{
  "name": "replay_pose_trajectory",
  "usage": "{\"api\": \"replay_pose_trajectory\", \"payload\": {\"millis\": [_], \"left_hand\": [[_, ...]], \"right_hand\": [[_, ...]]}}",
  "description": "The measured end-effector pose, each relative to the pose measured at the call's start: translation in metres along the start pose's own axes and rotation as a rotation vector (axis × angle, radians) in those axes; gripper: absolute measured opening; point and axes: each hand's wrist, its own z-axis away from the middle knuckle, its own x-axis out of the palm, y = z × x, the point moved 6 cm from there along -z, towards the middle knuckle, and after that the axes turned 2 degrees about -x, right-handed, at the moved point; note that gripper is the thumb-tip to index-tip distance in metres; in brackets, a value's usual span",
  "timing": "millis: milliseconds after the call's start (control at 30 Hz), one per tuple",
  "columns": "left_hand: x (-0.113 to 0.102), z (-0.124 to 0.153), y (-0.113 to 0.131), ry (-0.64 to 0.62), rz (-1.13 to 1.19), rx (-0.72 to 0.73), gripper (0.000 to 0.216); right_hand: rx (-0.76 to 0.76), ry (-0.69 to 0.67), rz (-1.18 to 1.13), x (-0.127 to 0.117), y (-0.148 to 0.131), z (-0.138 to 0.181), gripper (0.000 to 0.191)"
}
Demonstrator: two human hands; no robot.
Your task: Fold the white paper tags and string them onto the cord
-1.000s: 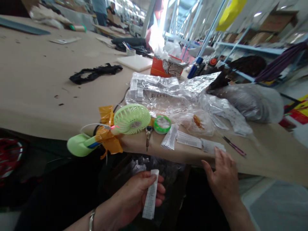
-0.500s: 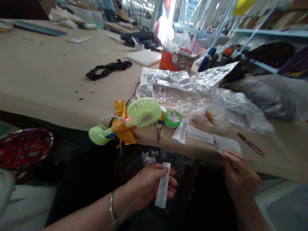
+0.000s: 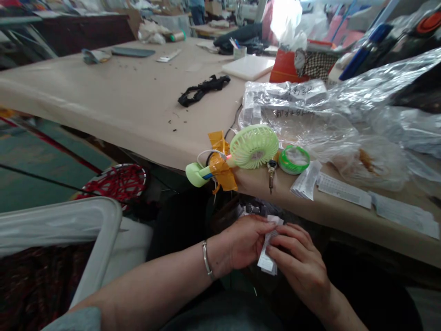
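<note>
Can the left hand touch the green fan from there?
Probably yes: the green fan sits near the table edge, and nothing seems in the way. But the left hand holds white paper strips, so it may need freeing first.

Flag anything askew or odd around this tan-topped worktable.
The light-green plastic fan lies tilted, its base jutting past the worktable's front edge, bound with shiny orange tape: a makeshift-looking mount. Small dark scraps litter the tabletop.

We are in a workshop, apparently for textiles: beyond our left hand (image 3: pixel 243 241), a broad work table (image 3: pixel 120 92) bears a green-ended spool (image 3: pixel 177 36) and a black fabric scrap (image 3: pixel 215 83); left of that hand stands a bin (image 3: pixel 109 230) of dark material (image 3: pixel 44 276).
</note>
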Motion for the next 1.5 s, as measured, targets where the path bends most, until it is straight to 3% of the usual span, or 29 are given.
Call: {"api": "replay_pose_trajectory", "payload": {"millis": [133, 267, 433, 600, 700, 833, 967, 1033, 1167, 1367, 1500], "left_hand": [[0.000, -0.001, -0.002, 0.008, -0.015, -0.008, 0.012], [0.001, -0.001, -0.004, -0.025, -0.014, -0.008, 0.009], [0.004, -0.001, -0.007, -0.101, -0.040, -0.018, 0.022], [0.002, -0.003, -0.007, -0.073, -0.041, 0.022, 0.024], [0.001, -0.002, -0.009, -0.082, -0.109, -0.019, 0.023], [0.002, 0.000, -0.013, -0.150, -0.181, -0.096, 0.028], [0.004, 0.001, -0.017, -0.175, -0.240, -0.124, 0.023], [0.004, 0.002, -0.018, -0.169, -0.250, -0.119, 0.022], [0.003, 0.004, -0.020, -0.210, -0.221, -0.115, 0.028], [-0.001, 0.003, -0.027, -0.291, -0.187, -0.169, 0.037], [-0.001, 0.004, -0.026, -0.323, -0.195, -0.181, 0.034]], "right_hand": [[-0.010, -0.040, -0.028, -0.001, 0.000, -0.001, 0.018], [-0.037, -0.050, -0.043, -0.003, -0.001, -0.003, 0.018], [-0.035, -0.056, -0.062, -0.005, -0.001, -0.002, 0.016], [-0.009, -0.091, -0.118, -0.005, 0.000, 0.005, 0.028], [0.141, 0.012, -0.242, -0.014, 0.010, 0.012, 0.037], [0.470, 0.139, -0.388, -0.016, 0.032, 0.023, 0.028], [0.958, 0.019, -0.618, 0.010, 0.055, 0.037, 0.017], [1.097, -0.009, -0.797, 0.022, 0.059, 0.041, 0.016], [1.195, 0.074, -1.008, 0.030, 0.058, 0.039, 0.024], [1.290, 0.198, -1.003, 0.030, 0.053, 0.041, 0.026], [1.283, 0.190, -1.070, 0.029, 0.053, 0.043, 0.023]]}}
